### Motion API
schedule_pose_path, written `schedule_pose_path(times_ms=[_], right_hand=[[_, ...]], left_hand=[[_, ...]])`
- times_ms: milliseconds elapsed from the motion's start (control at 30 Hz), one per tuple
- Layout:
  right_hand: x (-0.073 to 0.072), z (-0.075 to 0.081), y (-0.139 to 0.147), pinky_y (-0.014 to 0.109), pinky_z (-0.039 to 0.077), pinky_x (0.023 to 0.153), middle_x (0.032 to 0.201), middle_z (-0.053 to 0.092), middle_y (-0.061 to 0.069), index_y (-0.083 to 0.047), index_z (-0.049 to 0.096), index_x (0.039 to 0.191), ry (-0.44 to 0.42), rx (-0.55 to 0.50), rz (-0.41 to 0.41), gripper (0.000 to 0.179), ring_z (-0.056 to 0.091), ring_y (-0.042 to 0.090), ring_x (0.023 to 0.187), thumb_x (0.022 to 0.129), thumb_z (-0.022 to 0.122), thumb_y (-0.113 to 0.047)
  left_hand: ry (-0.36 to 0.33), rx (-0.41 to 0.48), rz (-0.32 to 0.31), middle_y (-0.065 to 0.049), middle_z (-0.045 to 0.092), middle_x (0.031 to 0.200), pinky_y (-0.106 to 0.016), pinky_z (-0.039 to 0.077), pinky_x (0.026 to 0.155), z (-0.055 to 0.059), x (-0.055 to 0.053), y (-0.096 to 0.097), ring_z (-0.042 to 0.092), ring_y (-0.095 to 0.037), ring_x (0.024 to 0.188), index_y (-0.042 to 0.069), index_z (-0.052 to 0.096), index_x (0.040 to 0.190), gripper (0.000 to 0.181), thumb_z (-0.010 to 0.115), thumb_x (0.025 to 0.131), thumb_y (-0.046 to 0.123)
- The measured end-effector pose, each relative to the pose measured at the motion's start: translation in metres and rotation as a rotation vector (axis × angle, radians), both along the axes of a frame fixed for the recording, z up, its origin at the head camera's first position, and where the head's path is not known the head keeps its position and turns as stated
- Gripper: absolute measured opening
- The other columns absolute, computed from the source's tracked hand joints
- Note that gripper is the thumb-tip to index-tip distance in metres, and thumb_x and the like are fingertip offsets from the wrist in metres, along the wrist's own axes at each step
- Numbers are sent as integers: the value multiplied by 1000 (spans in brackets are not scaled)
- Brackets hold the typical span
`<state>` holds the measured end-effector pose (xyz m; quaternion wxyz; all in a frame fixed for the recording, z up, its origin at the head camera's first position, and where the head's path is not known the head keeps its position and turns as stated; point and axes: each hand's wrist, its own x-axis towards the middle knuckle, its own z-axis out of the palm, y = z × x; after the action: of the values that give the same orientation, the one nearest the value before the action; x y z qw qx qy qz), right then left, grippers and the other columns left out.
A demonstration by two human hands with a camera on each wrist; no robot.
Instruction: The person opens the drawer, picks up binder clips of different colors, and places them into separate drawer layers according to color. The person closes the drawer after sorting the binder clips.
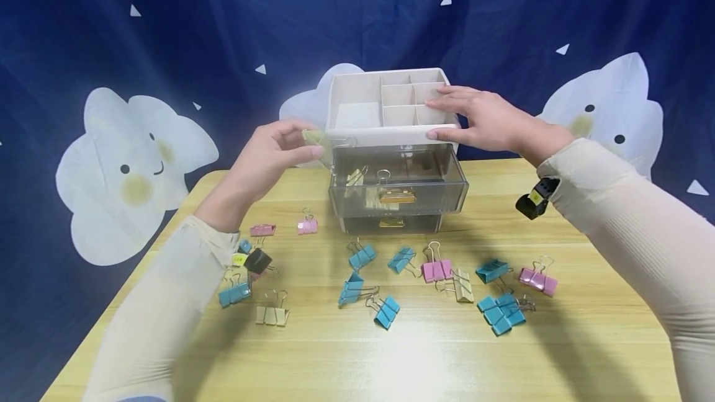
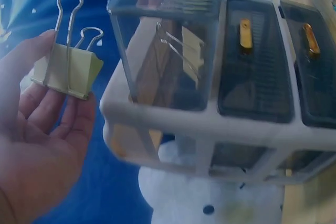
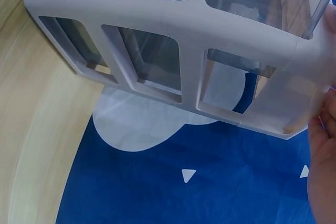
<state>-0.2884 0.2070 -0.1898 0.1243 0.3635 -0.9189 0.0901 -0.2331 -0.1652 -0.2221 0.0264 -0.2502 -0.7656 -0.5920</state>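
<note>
Between its thumb and fingers, my left hand (image 1: 268, 157) pinches a pale yellow binder clip (image 2: 68, 72), just left of the white desktop organizer (image 1: 385, 137). The organizer's upper smoky, see-through drawer (image 1: 357, 199) is pulled out. Yellow binder clips (image 1: 355, 180) lie inside it. My right hand (image 1: 487, 118) rests on the organizer's top right corner, thumb along the front rim and fingers extended over the small compartments. In the right wrist view only part of that hand (image 3: 321, 156) shows, against the organizer's side.
Blue binder clips (image 1: 385, 312), pink ones (image 1: 437, 270) and yellow ones (image 1: 272, 315) lie scattered across the wooden table (image 1: 313, 358). Below the pulled-out drawer is a lower drawer (image 1: 365, 224) with a gold handle. A blue curtain (image 1: 491, 23) with clouds hangs behind.
</note>
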Motion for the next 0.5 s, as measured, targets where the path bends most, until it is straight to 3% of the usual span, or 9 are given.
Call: schedule_pose_path(times_ms=[233, 500], right_hand=[[0, -1, -1, 58, 27, 110, 153, 36, 17, -8, 48, 145, -7, 1, -4, 67, 26, 31, 144, 94, 59, -50], [-1, -1, -3, 58, 27, 110, 153, 37, 17, -8, 49, 144, -1, -5, 8, 67, 27, 31, 144, 94, 59, -50]], left_hand=[[21, -104, -37, -9, 72, 99, -38, 49, 93, 13, -7, 33, 67, -23, 97, 7, 68, 111, 28, 77, 86, 14], [121, -316, -26, -1, 72, 92, -32, 50, 83, 21, -9, 64, 66, -13, 90, 14, 71, 107, 27, 78, 84, 27]])
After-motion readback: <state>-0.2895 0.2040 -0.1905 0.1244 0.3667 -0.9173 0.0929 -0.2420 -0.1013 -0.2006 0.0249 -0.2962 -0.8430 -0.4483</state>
